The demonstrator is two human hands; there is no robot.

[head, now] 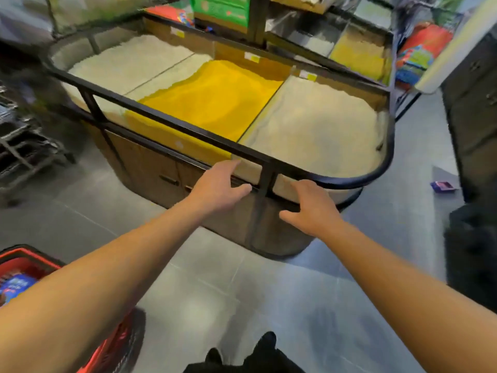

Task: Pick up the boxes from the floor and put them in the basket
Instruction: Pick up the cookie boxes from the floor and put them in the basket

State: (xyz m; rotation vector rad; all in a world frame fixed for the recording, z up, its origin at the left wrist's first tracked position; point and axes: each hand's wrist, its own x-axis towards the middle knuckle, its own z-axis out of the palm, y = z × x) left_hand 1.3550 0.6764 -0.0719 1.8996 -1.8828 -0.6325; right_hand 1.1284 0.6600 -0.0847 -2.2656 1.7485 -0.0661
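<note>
In front of you stood a large bulk bin (317, 135) with a black rail, holding pale grain and a bright yellow powder. At your near left sat the red basket (29, 261), a blue packet already inside it. Far to the right, on the grey floor beside a dark cabinet, lay one small purple box (443, 186), flat and well apart from both hands. It looked light and stiff, likely thin card, so you could judge a pinch across its long edges safe; squeezing the flat faces might dent it. Both your arms reached forward, palms down. Your left hand (217, 185) and right hand (312, 208) hovered near the rail, fingers loosely spread, holding nothing.
</note>
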